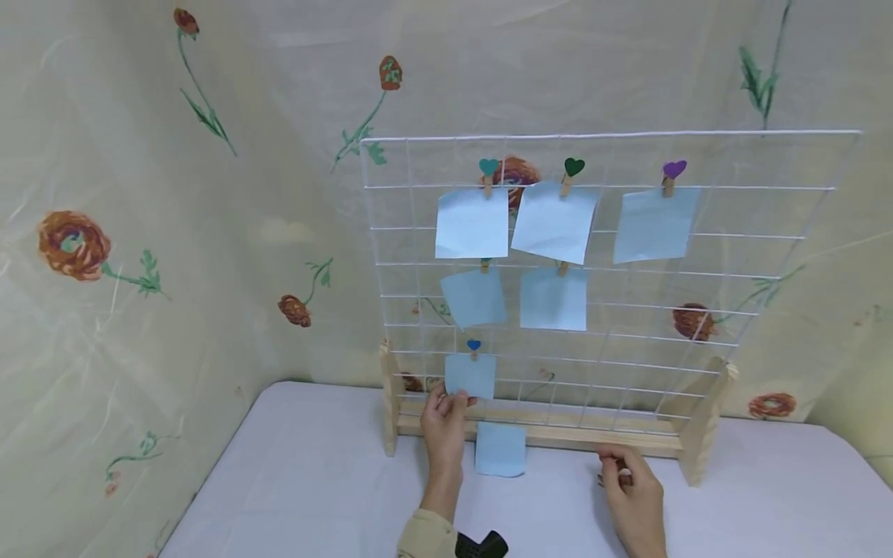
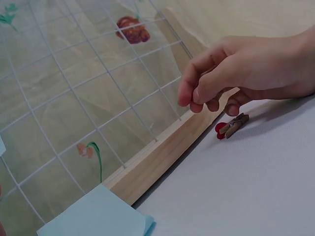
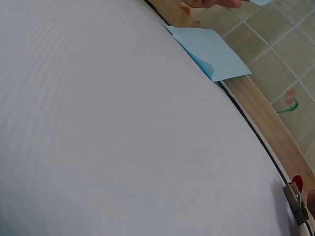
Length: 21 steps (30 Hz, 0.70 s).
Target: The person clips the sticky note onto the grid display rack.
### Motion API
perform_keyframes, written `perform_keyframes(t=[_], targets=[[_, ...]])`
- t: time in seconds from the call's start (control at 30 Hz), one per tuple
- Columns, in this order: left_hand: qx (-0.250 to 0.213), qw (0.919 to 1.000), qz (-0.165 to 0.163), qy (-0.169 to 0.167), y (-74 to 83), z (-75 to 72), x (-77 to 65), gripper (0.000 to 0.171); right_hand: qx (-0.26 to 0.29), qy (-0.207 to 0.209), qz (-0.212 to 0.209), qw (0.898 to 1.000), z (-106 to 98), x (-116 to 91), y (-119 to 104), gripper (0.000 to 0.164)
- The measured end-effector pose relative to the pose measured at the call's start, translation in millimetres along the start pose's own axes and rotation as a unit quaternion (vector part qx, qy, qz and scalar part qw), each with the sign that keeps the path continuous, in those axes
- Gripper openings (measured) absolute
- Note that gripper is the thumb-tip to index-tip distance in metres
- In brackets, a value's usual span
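Observation:
In the head view, my left hand pinches the lower left corner of a blue paper note. A clothespin with a blue heart clips that note to a white wire grid. My right hand hovers by the stand's base, fingers loosely curled. Beneath those fingers, in the left wrist view, is a small wooden clothespin with a red heart; they do not appear to grip it. Another blue note leans against the wooden base bar, also seen in the right wrist view.
Several blue notes, such as one at top right, hang higher on the grid from heart clothespins. Wooden side supports hold the grid upright on a white-covered table. Behind it hangs a flower-patterned sheet.

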<state>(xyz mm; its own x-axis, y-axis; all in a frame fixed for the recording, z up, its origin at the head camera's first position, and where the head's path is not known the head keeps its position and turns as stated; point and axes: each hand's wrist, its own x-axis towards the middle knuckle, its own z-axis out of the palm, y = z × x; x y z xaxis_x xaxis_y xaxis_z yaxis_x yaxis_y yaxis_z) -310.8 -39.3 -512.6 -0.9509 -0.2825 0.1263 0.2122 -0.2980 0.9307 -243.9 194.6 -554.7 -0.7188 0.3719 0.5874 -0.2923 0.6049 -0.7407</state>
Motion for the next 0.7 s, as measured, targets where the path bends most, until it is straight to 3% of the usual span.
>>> perform_keyframes(t=[0.23, 0.47, 0.7], targets=[[-0.010, 0.9999, 0.006, -0.002, -1.0, 0.1, -1.5, 0.029, -0.023, 0.005, 0.040, 0.999, -7.8, -4.4, 2.3, 0.019], [0.000, 0.9998, 0.016, -0.014, -7.3, -2.0, -1.6, 0.030, -0.032, 0.008, 0.050, 0.998, -13.2, -6.4, 10.0, 0.018], [-0.017, 0.9973, 0.070, -0.013, -18.8, -10.7, -2.3, 0.030, -0.047, 0.002, 0.052, 0.998, -13.8, -2.2, 12.4, 0.016]])
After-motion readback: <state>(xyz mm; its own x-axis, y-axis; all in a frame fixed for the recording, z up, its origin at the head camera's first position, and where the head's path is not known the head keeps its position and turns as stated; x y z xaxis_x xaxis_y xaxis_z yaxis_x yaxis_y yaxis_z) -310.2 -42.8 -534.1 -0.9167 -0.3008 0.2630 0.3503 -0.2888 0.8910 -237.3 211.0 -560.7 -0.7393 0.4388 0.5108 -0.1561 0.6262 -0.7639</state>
